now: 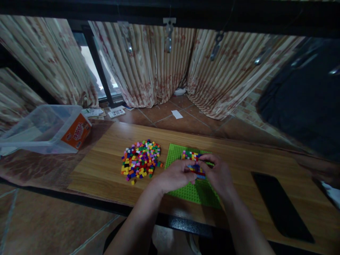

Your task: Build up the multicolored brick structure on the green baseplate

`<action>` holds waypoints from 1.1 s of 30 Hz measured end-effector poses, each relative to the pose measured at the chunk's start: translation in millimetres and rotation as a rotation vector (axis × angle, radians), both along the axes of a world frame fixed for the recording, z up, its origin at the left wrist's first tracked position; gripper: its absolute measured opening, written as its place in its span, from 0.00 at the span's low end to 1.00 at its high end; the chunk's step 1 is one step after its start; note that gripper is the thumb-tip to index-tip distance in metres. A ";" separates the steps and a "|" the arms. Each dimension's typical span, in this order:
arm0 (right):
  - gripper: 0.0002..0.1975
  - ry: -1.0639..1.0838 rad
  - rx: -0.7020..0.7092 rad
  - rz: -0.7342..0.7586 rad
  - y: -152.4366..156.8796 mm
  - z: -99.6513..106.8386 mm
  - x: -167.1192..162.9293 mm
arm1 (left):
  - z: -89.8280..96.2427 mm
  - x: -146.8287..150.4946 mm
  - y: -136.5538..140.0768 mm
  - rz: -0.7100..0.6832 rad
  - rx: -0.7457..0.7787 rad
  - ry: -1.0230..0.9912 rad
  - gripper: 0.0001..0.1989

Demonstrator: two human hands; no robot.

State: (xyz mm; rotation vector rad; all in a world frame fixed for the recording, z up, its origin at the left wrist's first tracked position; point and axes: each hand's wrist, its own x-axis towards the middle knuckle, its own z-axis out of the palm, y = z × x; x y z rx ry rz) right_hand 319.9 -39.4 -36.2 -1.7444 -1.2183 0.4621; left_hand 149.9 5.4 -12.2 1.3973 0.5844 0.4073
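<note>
A green studded baseplate [178, 150] lies on the wooden table in front of me. On its middle sits a block of small multicoloured toy bricks [189, 154], set close together in rows. My left hand [179, 174] reaches over the plate from the left, its fingers bent and touching the built bricks. From the right, my right hand [214, 169] meets it, thumb and fingers pinched at the right side of the bricks. What the fingertips hold, if anything, is too small and covered to make out. A heap of loose coloured bricks [140, 159] lies left of the plate.
A dark flat slab [283, 207] lies on the right of the table [106, 156]. A clear plastic bin [45, 131] with an orange label stands at the left. Striped curtains [143, 71] hang behind, and a dark rounded shape [302, 95] fills the right.
</note>
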 end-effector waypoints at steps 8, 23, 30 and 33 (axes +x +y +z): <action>0.10 0.064 -0.060 -0.022 2.6 2.2 -0.7 | 5.7 -0.6 -2.5 0.010 -0.001 0.020 0.15; 0.07 -0.016 0.229 0.110 -10.5 22.5 -16.7 | 8.3 -10.6 3.8 0.295 -0.241 -0.112 0.21; 0.08 -0.045 0.143 0.333 -14.8 26.1 -24.0 | 5.2 -11.0 4.8 0.269 -0.206 -0.161 0.21; 0.07 -0.035 0.135 0.328 -13.0 24.2 -24.4 | 6.1 -10.3 4.1 0.260 -0.186 -0.151 0.22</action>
